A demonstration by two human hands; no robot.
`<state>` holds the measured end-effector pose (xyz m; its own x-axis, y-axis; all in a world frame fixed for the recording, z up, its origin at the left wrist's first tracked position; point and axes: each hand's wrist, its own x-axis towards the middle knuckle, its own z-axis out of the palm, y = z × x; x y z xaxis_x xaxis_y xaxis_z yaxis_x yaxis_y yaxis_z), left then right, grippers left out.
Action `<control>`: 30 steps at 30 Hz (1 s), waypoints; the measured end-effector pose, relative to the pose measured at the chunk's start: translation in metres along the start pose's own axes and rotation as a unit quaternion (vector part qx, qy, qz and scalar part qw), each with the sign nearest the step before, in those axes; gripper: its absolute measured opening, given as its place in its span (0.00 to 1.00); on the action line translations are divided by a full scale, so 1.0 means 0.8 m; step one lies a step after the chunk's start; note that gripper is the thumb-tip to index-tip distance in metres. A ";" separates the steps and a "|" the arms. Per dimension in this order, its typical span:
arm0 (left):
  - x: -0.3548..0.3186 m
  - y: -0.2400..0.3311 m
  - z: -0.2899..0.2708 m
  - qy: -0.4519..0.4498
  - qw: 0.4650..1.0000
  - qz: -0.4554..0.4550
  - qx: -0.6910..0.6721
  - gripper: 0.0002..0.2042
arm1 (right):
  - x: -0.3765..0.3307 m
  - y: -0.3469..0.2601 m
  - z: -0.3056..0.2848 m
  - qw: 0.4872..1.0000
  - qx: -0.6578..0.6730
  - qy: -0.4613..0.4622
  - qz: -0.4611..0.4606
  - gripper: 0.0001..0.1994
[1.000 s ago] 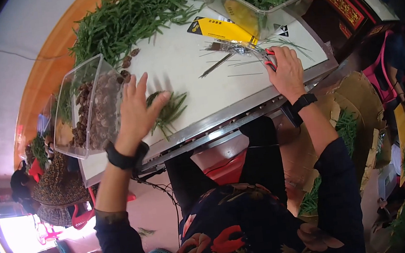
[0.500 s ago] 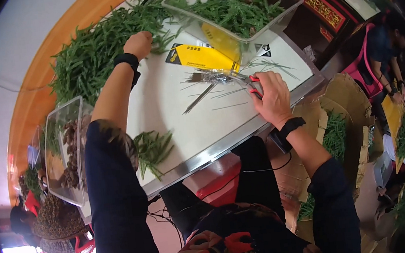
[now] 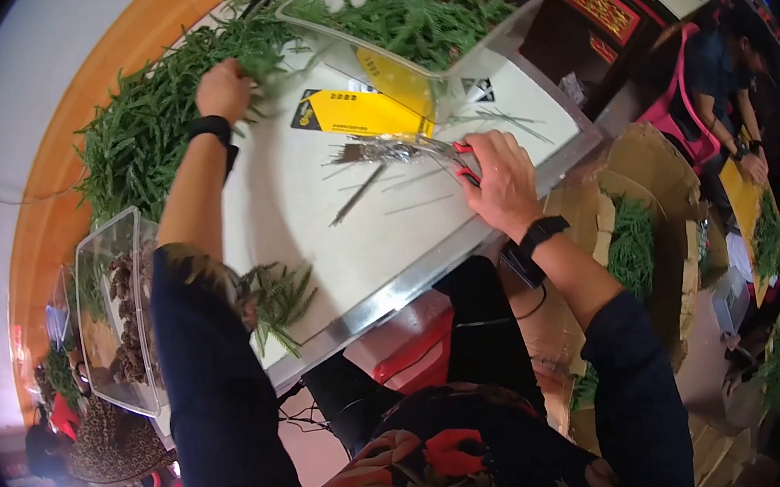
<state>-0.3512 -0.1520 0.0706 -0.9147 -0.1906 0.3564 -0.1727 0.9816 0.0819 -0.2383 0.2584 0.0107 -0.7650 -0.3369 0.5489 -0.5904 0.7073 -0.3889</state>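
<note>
My left hand [image 3: 222, 90] reaches far across the white table [image 3: 309, 205] and closes into the big heap of green sprigs [image 3: 146, 127] at the table's far edge. My right hand [image 3: 501, 178] rests near the table's right side, gripping red-handled scissors [image 3: 442, 153] whose metal blades point left. A small bunch of green sprigs [image 3: 279, 297] lies near the front edge, under my left arm. One loose stem [image 3: 358, 195] lies in the middle of the table.
A clear plastic bin [image 3: 422, 18] filled with green sprigs stands at the back right, with a yellow card [image 3: 358, 112] in front. Another clear bin [image 3: 114, 313] with brown pieces sits at the left. Another person [image 3: 727, 80] sits at the far right.
My left hand went from the small bunch near the front edge out to the big heap at the far side. My right hand stayed on the scissors.
</note>
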 end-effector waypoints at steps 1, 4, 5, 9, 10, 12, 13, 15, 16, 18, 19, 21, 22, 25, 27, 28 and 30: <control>-0.001 0.009 -0.020 0.016 1.000 -0.005 -0.015 0.11 | -0.002 0.003 -0.001 1.000 -0.008 -0.002 0.011 0.17; -0.005 -0.010 -0.097 0.061 0.994 0.031 -0.085 0.13 | -0.001 -0.003 -0.002 1.000 0.005 0.004 0.000 0.18; -0.009 -0.017 -0.119 0.068 0.991 0.035 -0.114 0.13 | 0.001 -0.004 0.001 1.000 0.001 0.003 -0.003 0.18; -0.038 -0.034 -0.223 -0.018 0.939 -0.009 -0.344 0.12 | 0.001 -0.009 0.007 1.000 -0.007 -0.002 -0.014 0.18; -0.059 -0.006 -0.250 -0.048 0.923 -0.020 -0.381 0.11 | -0.002 -0.001 0.005 1.000 -0.017 -0.005 -0.010 0.19; -0.123 0.059 -0.283 -0.029 0.870 -0.061 -0.489 0.09 | -0.007 0.009 0.002 1.000 -0.030 -0.006 -0.003 0.20; -0.156 0.064 -0.297 -0.042 0.869 -0.059 -0.490 0.09 | -0.006 0.006 0.003 0.999 -0.038 -0.018 -0.014 0.20; -0.219 0.077 -0.314 -0.064 0.879 -0.061 -0.468 0.08 | -0.001 0.004 0.005 0.997 -0.056 -0.043 -0.034 0.20; -0.251 0.092 -0.315 -0.076 0.890 -0.065 -0.445 0.09 | 0.002 0.008 0.003 0.997 -0.059 -0.042 -0.030 0.20; -0.313 0.138 -0.302 -0.055 0.851 -0.124 -0.507 0.09 | 0.014 0.018 -0.002 0.995 -0.041 -0.094 -0.001 0.20; -0.340 0.143 -0.289 -0.052 0.832 -0.140 -0.535 0.09 | 0.020 0.018 0.001 0.992 -0.024 -0.126 0.010 0.20; -0.374 0.156 -0.251 -0.073 0.771 -0.184 -0.606 0.09 | 0.060 0.030 -0.020 0.955 -0.013 -0.296 0.021 0.18; -0.387 0.165 -0.238 -0.091 0.732 -0.215 -0.640 0.08 | 0.078 0.031 -0.035 0.891 0.003 -0.454 0.028 0.17; -0.409 0.191 -0.189 -0.106 0.672 -0.241 -0.692 0.08 | 0.102 0.031 -0.062 0.856 0.063 -0.489 0.153 0.16; -0.414 0.204 -0.177 -0.137 0.629 -0.231 -0.729 0.09 | 0.104 0.019 -0.076 0.829 0.095 -0.509 0.210 0.15; -0.414 0.209 -0.174 -0.137 0.627 -0.238 -0.729 0.09 | 0.099 0.014 -0.085 0.857 0.100 -0.458 0.214 0.15; -0.407 0.220 -0.171 -0.138 0.610 -0.232 -0.745 0.08 | 0.082 0.007 -0.097 0.904 0.112 -0.350 0.220 0.17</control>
<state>-0.0338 0.0809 0.0959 -0.9557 -0.2322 -0.1808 -0.1011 -0.3179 0.9427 -0.2719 0.2887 0.1019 -0.8678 -0.4193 -0.2668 -0.1670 0.7516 -0.6381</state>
